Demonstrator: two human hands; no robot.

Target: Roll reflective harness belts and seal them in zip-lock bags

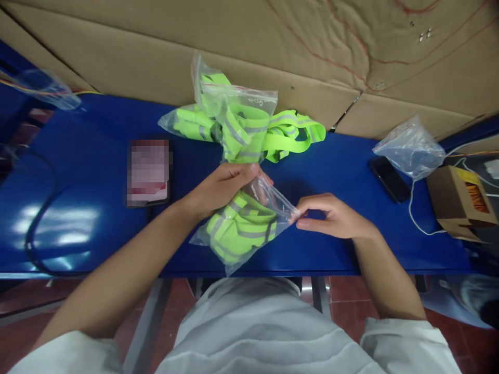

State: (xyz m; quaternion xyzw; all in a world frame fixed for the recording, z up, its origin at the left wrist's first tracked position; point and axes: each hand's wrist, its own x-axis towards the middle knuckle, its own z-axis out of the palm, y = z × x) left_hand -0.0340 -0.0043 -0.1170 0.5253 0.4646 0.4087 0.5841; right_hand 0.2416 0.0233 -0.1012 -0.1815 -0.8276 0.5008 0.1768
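Observation:
A clear zip bag with a folded neon-yellow reflective strap inside lies near the table's front edge. My left hand grips the upper left of the bag's mouth, thumb on top and some fingers behind the plastic. At the opposite corner, my right hand pinches the bag's top edge between thumb and fingertips, drawing it taut. Just beyond my hands are more filled zip bags with the same kind of strap, piled together. A loose reflective strap lies to their right, outside any bag that I can see.
On the blue table, a blurred-out rectangular item lies to the left. A black phone, a crumpled clear bag, a white cable and an open cardboard box are at the right. Brown cardboard lines the back.

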